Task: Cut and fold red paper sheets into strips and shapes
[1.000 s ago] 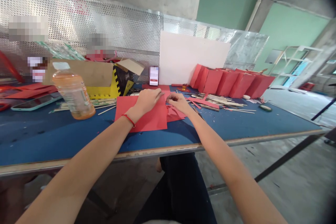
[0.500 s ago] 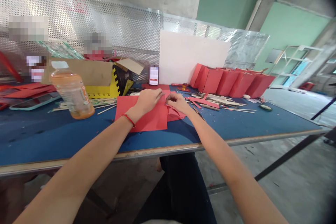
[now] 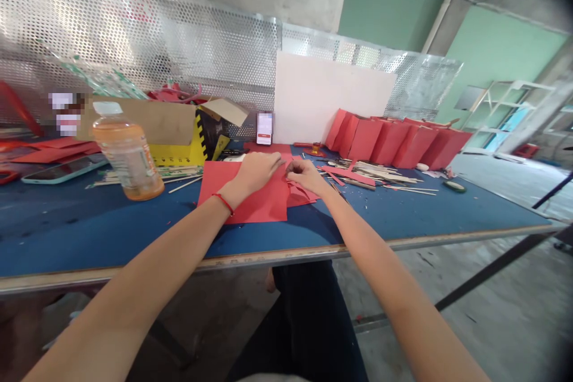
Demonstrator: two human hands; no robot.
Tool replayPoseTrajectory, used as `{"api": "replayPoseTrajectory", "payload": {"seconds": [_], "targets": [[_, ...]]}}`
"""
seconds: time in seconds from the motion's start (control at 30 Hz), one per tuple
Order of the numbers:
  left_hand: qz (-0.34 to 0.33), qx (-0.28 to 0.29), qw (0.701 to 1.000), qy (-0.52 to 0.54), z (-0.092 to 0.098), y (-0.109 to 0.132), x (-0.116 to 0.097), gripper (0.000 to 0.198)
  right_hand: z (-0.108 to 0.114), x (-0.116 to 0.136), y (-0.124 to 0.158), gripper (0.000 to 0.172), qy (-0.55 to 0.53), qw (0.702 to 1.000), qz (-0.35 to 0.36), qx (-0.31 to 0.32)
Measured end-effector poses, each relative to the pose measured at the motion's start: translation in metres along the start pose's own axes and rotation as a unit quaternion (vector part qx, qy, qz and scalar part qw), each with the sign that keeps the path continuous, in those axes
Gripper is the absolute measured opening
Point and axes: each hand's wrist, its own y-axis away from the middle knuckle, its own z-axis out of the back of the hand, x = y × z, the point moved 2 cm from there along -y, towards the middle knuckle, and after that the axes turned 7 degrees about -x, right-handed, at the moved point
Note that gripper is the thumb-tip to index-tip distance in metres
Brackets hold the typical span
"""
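A flat red paper sheet lies on the blue tabletop in front of me, over other red paper pieces on its right. Across its upper part rests my left hand, a red cord on the wrist. Its fingers are bent and pressed together near the sheet's upper right edge. My right hand is closed in a pinch just beside that edge, its fingertips close to those of my left hand. Whatever lies between the right fingertips is too small to make out.
An orange drink bottle and a phone stand or lie left, by a cardboard box. Another phone stands upright behind my hands. Thin wooden sticks and several red paper bags are at right.
The view has shifted slightly, so the table's things appear a little further right. Both hands stay at the sheet's upper right edge with nearly the same grip.
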Motion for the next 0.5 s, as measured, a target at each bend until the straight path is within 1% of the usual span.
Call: {"api": "replayPoseTrajectory", "payload": {"seconds": [0.3, 0.5], "targets": [[-0.008, 0.01, 1.0, -0.011, 0.0014, -0.0013, -0.0039, 0.033, 0.0013, 0.0007, -0.0009, 0.011, 0.035, 0.999, 0.002, -0.004], [-0.008, 0.009, 1.0, -0.015, 0.0016, -0.0013, -0.0048, 0.036, 0.0028, 0.0046, 0.0005, 0.009, 0.069, 0.997, 0.014, -0.023]]}}
